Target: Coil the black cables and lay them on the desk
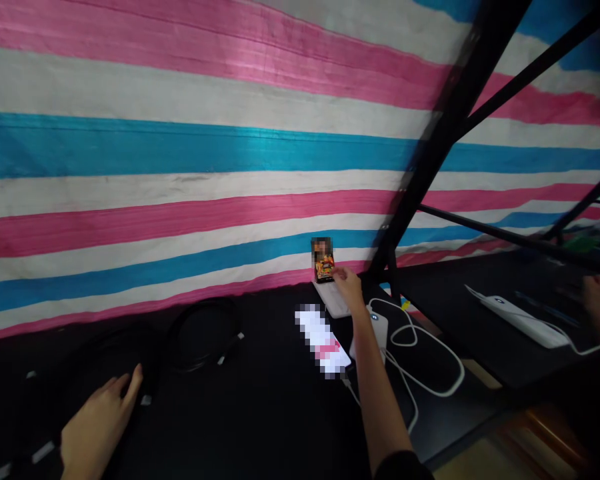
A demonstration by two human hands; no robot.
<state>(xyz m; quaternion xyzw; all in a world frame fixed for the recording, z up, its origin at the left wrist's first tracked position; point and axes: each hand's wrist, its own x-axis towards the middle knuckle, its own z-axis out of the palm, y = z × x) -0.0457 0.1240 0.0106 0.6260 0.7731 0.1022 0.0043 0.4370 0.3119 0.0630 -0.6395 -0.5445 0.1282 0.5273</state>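
Here, two phones (324,343) right, two cable coils (193,367) left; left hand (100,417), right hand (349,288): grips unclear; forearm (377,393) overlaps one power bank (381,328).

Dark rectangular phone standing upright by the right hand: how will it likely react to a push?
The dark, rectangular, lit-screen phone looks apt to tip, since it stands upright. It's probably rigid, being flat and straight-edged. The pale flat flap at its foot might drag along; whether they're joined is unclear.

The propped phone (323,261) is blurred toward its top.
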